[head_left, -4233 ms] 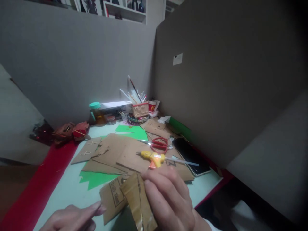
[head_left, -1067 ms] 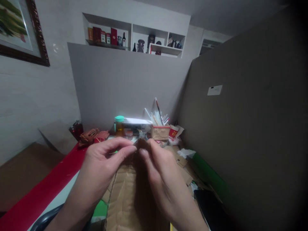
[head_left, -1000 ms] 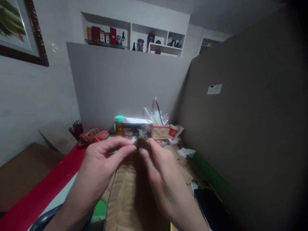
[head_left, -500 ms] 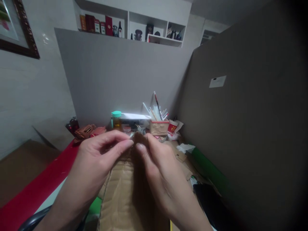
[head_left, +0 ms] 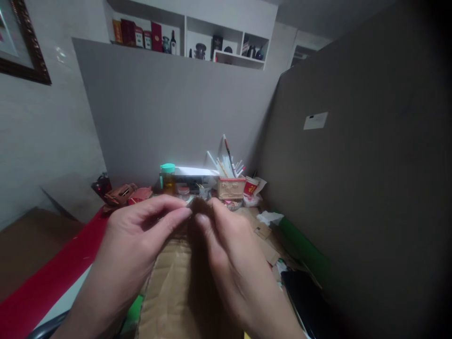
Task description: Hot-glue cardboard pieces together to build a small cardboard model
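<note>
A long piece of brown corrugated cardboard (head_left: 173, 287) runs up from the bottom of the view, creased across its face. Both hands meet at its far end, where the edge looks dark and rough. My left hand (head_left: 137, 240) pinches the left side of that end between thumb and forefinger. On the other side, my right hand (head_left: 233, 254) is closed on the end, its thumb pressed against the cardboard. The exact spot between the fingertips is partly hidden.
Behind the hands stand a bottle with a turquoise lid (head_left: 167, 176), a box of pens (head_left: 231, 188) and a red paper cup (head_left: 250, 186). Cardboard scraps (head_left: 264, 245) and a black flat object (head_left: 307, 301) lie to the right. Grey partitions (head_left: 176, 108) rise behind and at right.
The whole view has shifted slightly, so the surroundings sit a little further left. Both hands keep their hold on the cardboard's far end, with hardly any movement of the fingers.
</note>
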`<state>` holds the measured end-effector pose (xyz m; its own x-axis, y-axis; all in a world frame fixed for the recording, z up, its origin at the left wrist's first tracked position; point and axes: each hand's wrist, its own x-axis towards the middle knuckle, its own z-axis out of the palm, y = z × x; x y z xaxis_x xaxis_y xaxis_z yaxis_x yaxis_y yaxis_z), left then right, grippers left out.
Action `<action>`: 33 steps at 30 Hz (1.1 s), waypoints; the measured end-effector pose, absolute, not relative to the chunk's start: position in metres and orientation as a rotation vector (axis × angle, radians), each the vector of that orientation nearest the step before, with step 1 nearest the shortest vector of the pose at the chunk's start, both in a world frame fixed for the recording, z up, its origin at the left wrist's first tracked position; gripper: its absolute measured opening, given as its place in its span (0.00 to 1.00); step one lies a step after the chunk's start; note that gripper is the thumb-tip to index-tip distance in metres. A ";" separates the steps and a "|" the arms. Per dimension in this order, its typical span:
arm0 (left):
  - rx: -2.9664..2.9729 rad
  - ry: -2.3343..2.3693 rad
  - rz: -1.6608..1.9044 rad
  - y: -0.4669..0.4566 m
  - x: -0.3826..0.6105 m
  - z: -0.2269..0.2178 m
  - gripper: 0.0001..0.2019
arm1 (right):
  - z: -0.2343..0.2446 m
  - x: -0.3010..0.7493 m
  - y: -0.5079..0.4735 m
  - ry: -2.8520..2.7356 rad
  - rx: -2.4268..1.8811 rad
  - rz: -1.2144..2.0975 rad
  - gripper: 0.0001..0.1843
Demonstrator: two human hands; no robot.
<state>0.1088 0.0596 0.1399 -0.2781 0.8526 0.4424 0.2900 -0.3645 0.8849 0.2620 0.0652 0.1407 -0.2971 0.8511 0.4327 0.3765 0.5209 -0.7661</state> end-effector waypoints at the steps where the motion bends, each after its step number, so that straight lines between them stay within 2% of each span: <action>1: 1.524 1.421 1.685 0.059 0.109 0.141 0.03 | 0.141 0.262 0.064 -1.887 -1.011 0.691 0.09; 19: 1.476 1.518 1.742 0.053 0.112 0.139 0.08 | 0.143 0.262 0.062 -1.867 -1.024 0.672 0.10; 33: 1.309 1.389 2.017 0.038 0.140 0.140 0.04 | 0.144 0.268 0.057 -1.875 -0.940 0.461 0.11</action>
<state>0.1404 0.0382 0.1396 -0.5046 0.7152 0.4836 0.1968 -0.4500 0.8710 0.2678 0.0571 0.1439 -0.2494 0.7704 0.5868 0.4106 0.6329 -0.6564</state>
